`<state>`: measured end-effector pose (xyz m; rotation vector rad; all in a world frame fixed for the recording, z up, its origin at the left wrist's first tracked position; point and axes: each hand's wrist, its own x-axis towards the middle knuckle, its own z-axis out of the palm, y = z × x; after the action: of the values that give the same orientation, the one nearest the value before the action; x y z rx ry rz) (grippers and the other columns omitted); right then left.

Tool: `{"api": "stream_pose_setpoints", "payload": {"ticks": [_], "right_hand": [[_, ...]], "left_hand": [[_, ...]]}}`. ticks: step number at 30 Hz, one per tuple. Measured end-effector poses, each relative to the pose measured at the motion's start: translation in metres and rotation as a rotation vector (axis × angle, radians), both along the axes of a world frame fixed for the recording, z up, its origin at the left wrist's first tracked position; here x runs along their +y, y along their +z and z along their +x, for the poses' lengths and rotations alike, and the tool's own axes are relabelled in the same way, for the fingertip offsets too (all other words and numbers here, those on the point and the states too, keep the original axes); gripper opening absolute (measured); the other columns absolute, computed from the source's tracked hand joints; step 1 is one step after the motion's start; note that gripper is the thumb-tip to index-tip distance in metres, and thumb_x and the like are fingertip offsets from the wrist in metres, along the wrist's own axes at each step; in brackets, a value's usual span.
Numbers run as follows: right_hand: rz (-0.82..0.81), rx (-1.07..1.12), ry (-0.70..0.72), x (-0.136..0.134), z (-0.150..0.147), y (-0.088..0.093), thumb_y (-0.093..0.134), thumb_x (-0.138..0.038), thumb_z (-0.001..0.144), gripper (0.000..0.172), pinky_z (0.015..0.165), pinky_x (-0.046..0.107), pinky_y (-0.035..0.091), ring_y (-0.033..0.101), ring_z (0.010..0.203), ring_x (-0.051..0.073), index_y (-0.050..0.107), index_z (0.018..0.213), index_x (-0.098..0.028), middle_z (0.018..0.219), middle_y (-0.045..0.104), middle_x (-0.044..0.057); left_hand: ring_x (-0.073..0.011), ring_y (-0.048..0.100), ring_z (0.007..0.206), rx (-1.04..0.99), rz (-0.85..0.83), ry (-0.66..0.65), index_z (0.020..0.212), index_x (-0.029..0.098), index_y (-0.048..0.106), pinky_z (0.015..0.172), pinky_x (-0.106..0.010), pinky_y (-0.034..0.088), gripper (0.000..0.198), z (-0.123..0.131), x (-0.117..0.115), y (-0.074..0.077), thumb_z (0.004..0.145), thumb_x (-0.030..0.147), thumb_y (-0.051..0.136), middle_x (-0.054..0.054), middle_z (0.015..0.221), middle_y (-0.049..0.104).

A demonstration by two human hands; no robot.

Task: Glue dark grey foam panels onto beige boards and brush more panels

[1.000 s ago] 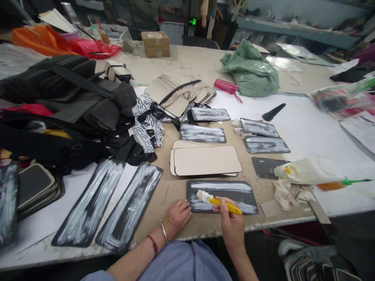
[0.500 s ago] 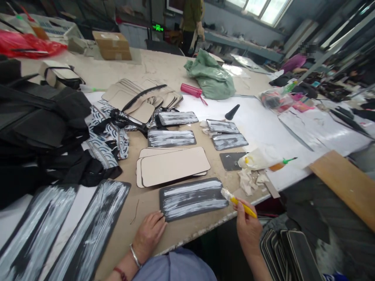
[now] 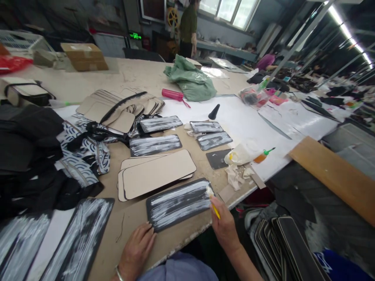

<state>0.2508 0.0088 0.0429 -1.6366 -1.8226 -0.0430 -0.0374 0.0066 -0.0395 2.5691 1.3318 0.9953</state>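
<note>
A dark rectangular panel (image 3: 178,203) with rounded corners lies near the table's front edge, streaked with white paste along its length. My right hand (image 3: 224,222) is closed round a yellow-handled brush (image 3: 216,210), its whitened bristles touching the panel's right end. At the lower left corner of the panel, the fingertips of my left hand (image 3: 139,244) rest with the fingers lying flat, gripping nothing. Just behind is a stack of beige panels (image 3: 159,173) with dark edges. Two long dark panels, one of them a coated panel (image 3: 80,238), lie at the left under white streaks.
Smaller coated panels (image 3: 156,144) lie further back. Black and wave-patterned fabric (image 3: 82,160) is heaped at left. To the right are a whitish plastic bag (image 3: 240,154), an orange bottle (image 3: 260,157) and a wooden board (image 3: 331,175). Dark panels (image 3: 295,246) stand below the table edge.
My right hand has moved the brush from beyond the panel's right edge onto its right end. My left hand stays at the corner. The whole view has shifted.
</note>
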Motion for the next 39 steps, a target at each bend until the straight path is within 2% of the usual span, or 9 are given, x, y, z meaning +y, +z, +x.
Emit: {"api": "stream_pose_setpoints", "payload": {"ticks": [3,5,8,12,17,25,30,33,39], "right_hand": [[0.032,-0.098,-0.008,0.009,-0.001,-0.011,0.044,-0.013,0.085,0.023,0.079,0.040,0.052,0.060,0.092,0.022,0.055,0.105,-0.013,0.096,0.064,0.013],[0.016,-0.102,0.111,0.008,-0.015,-0.013,0.043,-0.011,0.084,0.023,0.078,0.037,0.053,0.061,0.092,0.021,0.054,0.104,-0.013,0.096,0.065,0.013],[-0.038,-0.026,0.266,0.003,-0.030,-0.004,0.044,-0.010,0.084,0.025,0.080,0.032,0.052,0.059,0.095,0.018,0.052,0.107,-0.014,0.098,0.064,0.011],[0.006,-0.023,0.165,0.004,-0.008,0.009,0.045,-0.012,0.084,0.027,0.080,0.034,0.052,0.059,0.096,0.018,0.052,0.110,-0.016,0.099,0.064,0.011],[-0.007,-0.060,0.104,0.008,0.016,0.002,0.045,-0.017,0.086,0.024,0.079,0.037,0.053,0.061,0.091,0.019,0.054,0.108,-0.017,0.098,0.064,0.010],[-0.055,0.075,0.304,0.003,-0.039,0.001,0.045,-0.014,0.085,0.025,0.078,0.032,0.053,0.061,0.090,0.018,0.053,0.108,-0.016,0.095,0.065,0.010],[-0.097,0.138,0.336,0.006,-0.041,0.003,0.042,-0.016,0.086,0.024,0.079,0.031,0.052,0.060,0.093,0.017,0.052,0.108,-0.016,0.098,0.064,0.010],[-0.049,0.060,0.279,0.007,-0.036,-0.001,0.045,-0.017,0.086,0.025,0.077,0.033,0.052,0.062,0.089,0.018,0.052,0.109,-0.016,0.097,0.064,0.011],[-0.055,-0.012,0.329,0.004,-0.047,-0.007,0.045,-0.017,0.085,0.023,0.077,0.033,0.052,0.062,0.088,0.018,0.053,0.107,-0.015,0.096,0.065,0.011]], "left_hand": [[-0.0166,0.060,0.086,-0.011,-0.007,0.009,0.088,0.016,0.062,0.077,-0.028,0.053,0.018,0.001,0.000,0.001,0.085,0.020,0.044,-0.007,0.089,0.063],[-0.0166,0.061,0.086,-0.013,-0.002,0.013,0.088,0.017,0.062,0.076,-0.028,0.053,0.019,0.001,0.000,0.002,0.085,0.022,0.044,-0.007,0.088,0.064],[-0.0169,0.061,0.085,0.001,-0.010,0.022,0.089,0.017,0.061,0.075,-0.028,0.054,0.019,0.002,0.001,0.003,0.086,0.023,0.043,-0.007,0.088,0.064],[-0.0179,0.061,0.087,0.012,-0.063,0.077,0.090,0.017,0.060,0.076,-0.030,0.054,0.017,0.005,-0.003,0.006,0.085,0.023,0.045,-0.008,0.089,0.064],[-0.0187,0.060,0.086,-0.042,-0.218,0.195,0.090,0.018,0.060,0.076,-0.033,0.053,0.017,0.015,-0.011,0.014,0.083,0.021,0.045,-0.008,0.092,0.063],[-0.0212,0.059,0.093,-0.385,-0.625,0.500,0.098,0.018,0.062,0.086,-0.040,0.048,0.027,0.034,-0.015,0.022,0.080,0.026,0.044,-0.011,0.097,0.065],[-0.0205,0.061,0.093,-0.757,-0.921,0.673,0.101,0.013,0.060,0.087,-0.037,0.047,0.034,0.037,-0.008,0.028,0.075,0.029,0.044,-0.012,0.099,0.066],[-0.0201,0.060,0.093,-0.807,-0.940,0.711,0.098,0.013,0.061,0.088,-0.036,0.046,0.033,0.036,-0.003,0.029,0.072,0.027,0.046,-0.011,0.098,0.065],[-0.0210,0.058,0.087,-0.727,-0.950,0.746,0.088,0.012,0.066,0.086,-0.037,0.045,0.030,0.034,0.004,0.023,0.066,0.019,0.048,-0.011,0.088,0.064]]}}
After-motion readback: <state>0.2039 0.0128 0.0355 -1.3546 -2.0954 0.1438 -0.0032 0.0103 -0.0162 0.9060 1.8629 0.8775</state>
